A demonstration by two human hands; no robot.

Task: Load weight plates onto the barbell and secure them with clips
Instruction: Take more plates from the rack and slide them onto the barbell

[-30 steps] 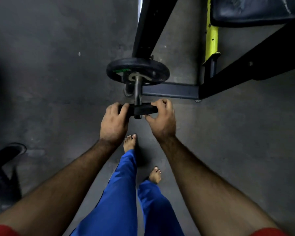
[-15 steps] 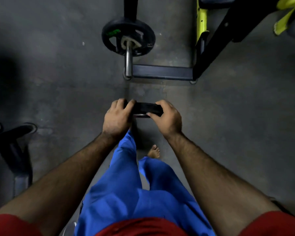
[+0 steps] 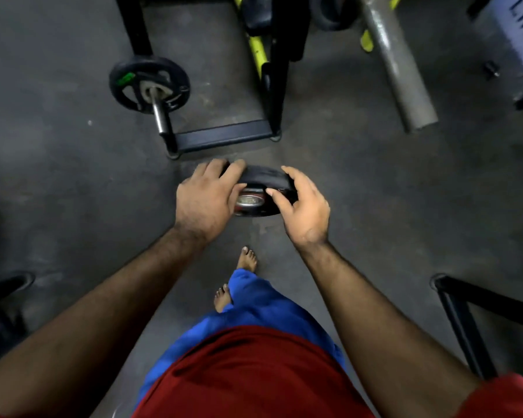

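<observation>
Above dull grey concrete, both hands' curled fingers [image 3: 234, 171] around a round black weight plate [image 3: 263, 184]

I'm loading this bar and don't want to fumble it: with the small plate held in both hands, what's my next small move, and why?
Probably carry the small plate forward and line its centre hole up with the bare end of the barbell sleeve. Both the left hand and right hand grip it well short of the bar, one larger plate is already on, and no clip shows on the sleeve.

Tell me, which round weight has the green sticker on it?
The weight plate on the barbell, not the small plate both hands hold.
</observation>
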